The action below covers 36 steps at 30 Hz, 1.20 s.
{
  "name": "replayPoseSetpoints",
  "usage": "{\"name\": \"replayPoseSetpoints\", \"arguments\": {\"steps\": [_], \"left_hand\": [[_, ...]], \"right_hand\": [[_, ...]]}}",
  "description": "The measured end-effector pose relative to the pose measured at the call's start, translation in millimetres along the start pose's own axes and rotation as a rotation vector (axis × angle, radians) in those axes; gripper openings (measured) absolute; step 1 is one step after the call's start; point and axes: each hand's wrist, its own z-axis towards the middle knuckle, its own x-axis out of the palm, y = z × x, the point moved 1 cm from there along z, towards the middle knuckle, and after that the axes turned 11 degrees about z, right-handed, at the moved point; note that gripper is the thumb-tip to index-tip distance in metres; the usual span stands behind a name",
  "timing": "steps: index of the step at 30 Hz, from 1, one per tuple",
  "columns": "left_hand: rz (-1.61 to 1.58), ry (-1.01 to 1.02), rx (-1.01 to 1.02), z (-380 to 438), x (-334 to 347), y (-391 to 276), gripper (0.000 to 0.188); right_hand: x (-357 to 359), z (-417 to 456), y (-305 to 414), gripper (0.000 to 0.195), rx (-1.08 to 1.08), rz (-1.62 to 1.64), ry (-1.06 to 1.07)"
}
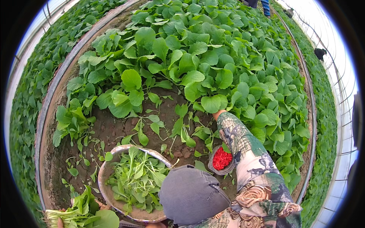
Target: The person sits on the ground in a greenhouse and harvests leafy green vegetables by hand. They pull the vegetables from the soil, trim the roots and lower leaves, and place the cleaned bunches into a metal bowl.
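Observation:
At the lower left, my left hand [60, 221] is closed around a bunch of leafy greens [82, 213] with pale stems and roots pointing left. My right hand [219, 114] reaches in under the leaves at the edge of the standing greens [211, 65]; its fingers are hidden by foliage, so what it touches does not show. A round basin [104, 182] holding loose, small greens [139, 176] rests on the soil beside my knee. Close to my right sleeve lies a small container [221, 171] filled with red ties or strips [221, 158].
Cut or pulled seedlings [142, 136] lie scattered over the brown soil [114, 125]. Curved borders, the left one [54, 82] and the right one [312, 114], flank the bed. A person's legs [265, 8] show at the top right. My grey-clad knee [191, 196] is beside the basin.

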Motion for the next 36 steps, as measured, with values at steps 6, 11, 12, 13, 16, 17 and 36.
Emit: {"name": "replayPoseSetpoints", "arguments": {"steps": [6, 11, 12, 13, 16, 17, 36], "left_hand": [[0.001, 0.005, 0.022, -2.6, -11.4, 1.4, 0.044], [0.028, 0.021, 0.050, -3.1, -20.0, -3.0, 0.044], [0.034, 0.024, 0.052, -3.4, -20.5, -3.5, 0.044], [0.044, 0.028, 0.058, -4.0, -20.3, -4.4, 0.044], [0.020, 0.016, 0.055, -9.3, -20.5, -3.0, 0.045], [-0.015, 0.009, 0.035, -13.3, -11.9, -1.6, 0.046], [-0.015, 0.389, 0.171, -105.6, 34.3, 13.0, 0.046]], "right_hand": [[-0.5, -12.6, 4.3, 0.042, -0.009, 0.013, 0.048], [4.8, -28.1, 13.2, 0.041, -0.028, 0.027, 0.107], [3.4, -34.1, 13.1, 0.041, -0.033, 0.031, 0.117], [2.7, -40.9, 12.9, 0.041, -0.034, 0.039, 0.125], [-5.4, -53.4, 6.9, 0.041, -0.039, 0.079, 0.076], [-10.6, -60.8, 2.1, 0.041, -0.031, 0.097, 0.040], [-225.4, -161.1, 29.1, 0.037, -0.442, 1.057, -0.744]]}}
